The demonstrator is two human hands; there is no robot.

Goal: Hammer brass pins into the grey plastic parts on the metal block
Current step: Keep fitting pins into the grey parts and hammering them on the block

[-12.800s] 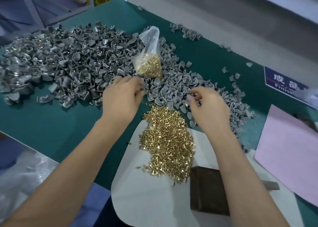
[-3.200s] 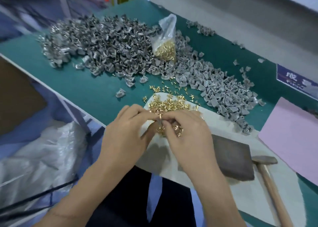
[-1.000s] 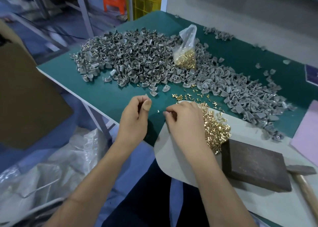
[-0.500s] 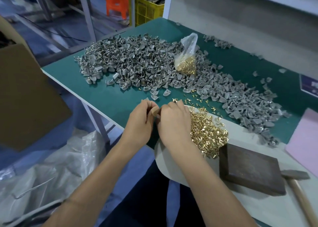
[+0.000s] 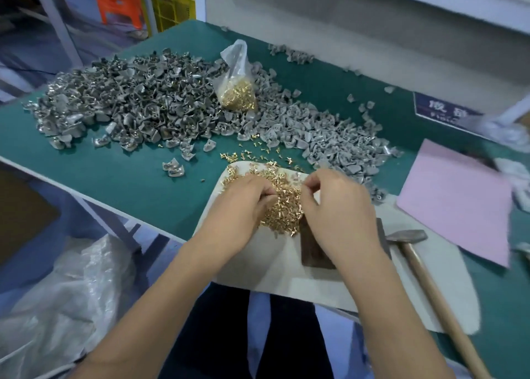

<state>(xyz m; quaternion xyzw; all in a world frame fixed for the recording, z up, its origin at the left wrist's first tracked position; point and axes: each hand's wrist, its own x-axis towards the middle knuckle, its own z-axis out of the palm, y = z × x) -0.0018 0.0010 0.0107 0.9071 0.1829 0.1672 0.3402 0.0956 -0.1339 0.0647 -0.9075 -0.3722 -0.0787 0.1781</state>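
Fingertips of our left hand (image 5: 238, 203) curl down into the heap of brass pins (image 5: 282, 203), and whether they pinch anything we cannot tell, since the knuckles hide them. Our right hand (image 5: 337, 209) holds its thumb and forefinger pressed together just above the heap; what sits between them is too small to make out. The heap lies on a white sheet (image 5: 258, 264) at the near edge of the green table (image 5: 114, 172), with loose pins scattered just beyond it. Under our right wrist we see the dark metal block (image 5: 312, 249) on the same sheet, mostly covered by the hand. A hammer (image 5: 413, 252) lies just right of the block, its wooden handle running toward us. Farther back we see the wide pile of grey plastic parts (image 5: 137, 103), with a clear bag of pins (image 5: 238, 91) resting on it, and a pink sheet (image 5: 456, 197) at the right.
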